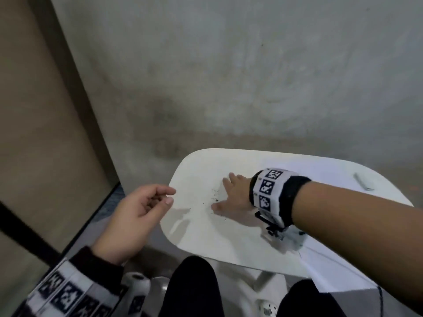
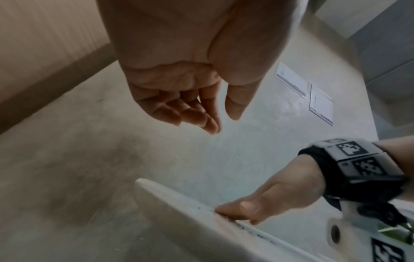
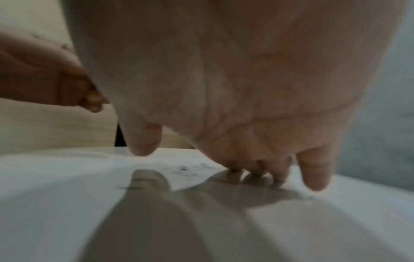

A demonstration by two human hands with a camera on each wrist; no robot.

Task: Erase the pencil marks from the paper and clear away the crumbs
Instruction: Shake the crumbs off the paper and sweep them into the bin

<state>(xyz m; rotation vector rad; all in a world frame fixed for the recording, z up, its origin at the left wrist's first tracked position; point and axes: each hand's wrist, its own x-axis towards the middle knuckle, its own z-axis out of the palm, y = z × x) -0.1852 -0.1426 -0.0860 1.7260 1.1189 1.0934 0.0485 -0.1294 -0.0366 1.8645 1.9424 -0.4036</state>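
Dark eraser crumbs (image 1: 214,197) lie scattered on the small white table (image 1: 206,234), near its left edge. My right hand (image 1: 231,193) lies palm down on the table just right of the crumbs, fingers touching the surface (image 3: 257,170) and holding nothing. The crumbs (image 3: 186,168) sit ahead of the thumb in the right wrist view. My left hand (image 1: 164,197) hovers palm up beside the table's left edge, fingers loosely cupped (image 2: 208,122) and holding nothing. A white sheet of paper (image 1: 332,271) lies under my right forearm, reaching past the table's front right edge.
A small grey stick-like object (image 1: 362,182) lies at the table's far right. My knees (image 1: 194,289) are below the front edge. A beige panel (image 1: 45,133) stands at the left, with grey floor (image 1: 229,76) beyond the table.
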